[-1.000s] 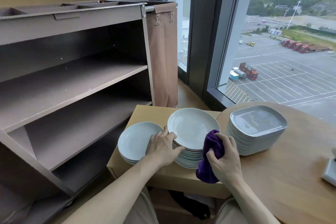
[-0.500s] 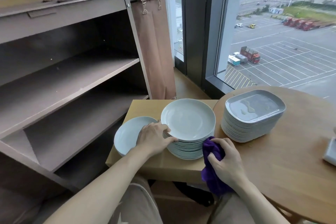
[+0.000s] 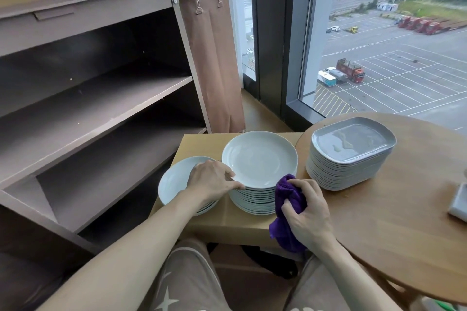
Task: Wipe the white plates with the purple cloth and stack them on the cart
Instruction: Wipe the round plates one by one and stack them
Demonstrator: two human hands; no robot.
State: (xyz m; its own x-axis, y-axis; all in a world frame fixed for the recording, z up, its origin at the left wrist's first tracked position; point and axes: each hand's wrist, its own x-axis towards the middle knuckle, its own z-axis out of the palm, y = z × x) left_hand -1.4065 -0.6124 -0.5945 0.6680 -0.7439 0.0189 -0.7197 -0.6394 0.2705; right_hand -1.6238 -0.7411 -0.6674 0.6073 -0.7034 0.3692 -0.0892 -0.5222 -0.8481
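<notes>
A tall stack of round white plates [image 3: 260,159] stands on a small wooden side table [image 3: 199,144]. A lower stack of white plates [image 3: 174,179] sits to its left. My left hand [image 3: 212,179] pinches the near-left rim of the top plate of the tall stack, thumb under the edge. My right hand [image 3: 307,214] grips the bunched purple cloth [image 3: 286,199] just in front of the tall stack, touching its near side. The brown cart [image 3: 96,98] stands at the left with bare shelves.
A stack of grey square plates [image 3: 351,149] sits on the round wooden table [image 3: 394,230] at the right. A white object [image 3: 458,203] lies at the table's right edge. A brown cloth bag [image 3: 214,58] hangs on the cart's end, beside the window.
My left hand has closed its grip on the top plate's rim. My right hand with the cloth dropped slightly, then came back up against the tall stack. The camera has tilted a little.
</notes>
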